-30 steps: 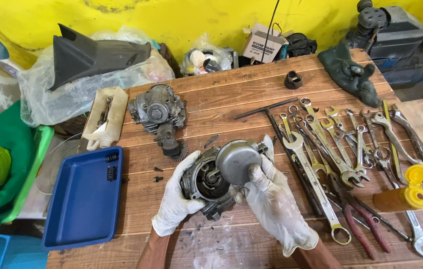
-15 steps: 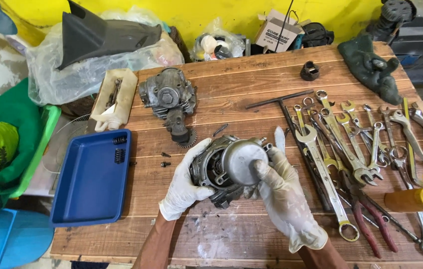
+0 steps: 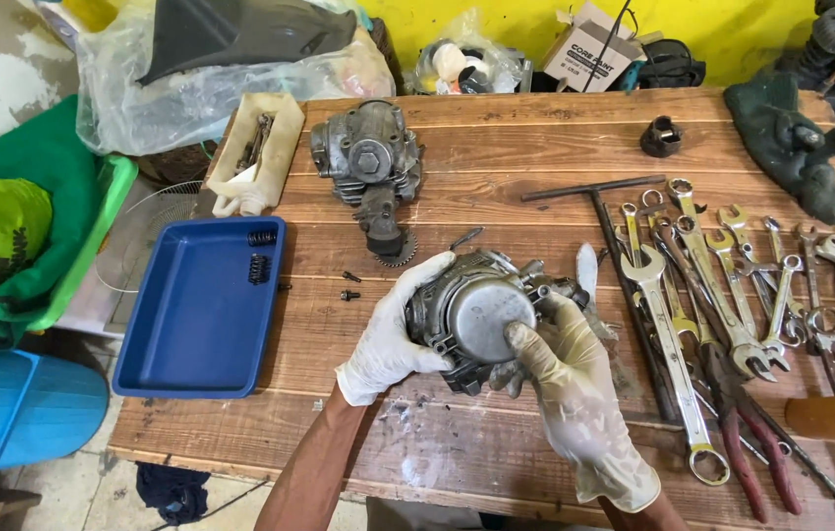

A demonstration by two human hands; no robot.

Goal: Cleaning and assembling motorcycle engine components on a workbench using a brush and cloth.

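Turned dome-up now, grimy grey engine part (image 3: 476, 313) sits clamped between both gloved hands' fingers (image 3: 525, 344).

One camera only, worn on the person's head, looking steeply down at the wooden table (image 3: 535, 128) from its near edge. It faces the yellow wall (image 3: 732, 29) behind the table's far edge. The view is close: the table fills most of it, floor showing only to its left.
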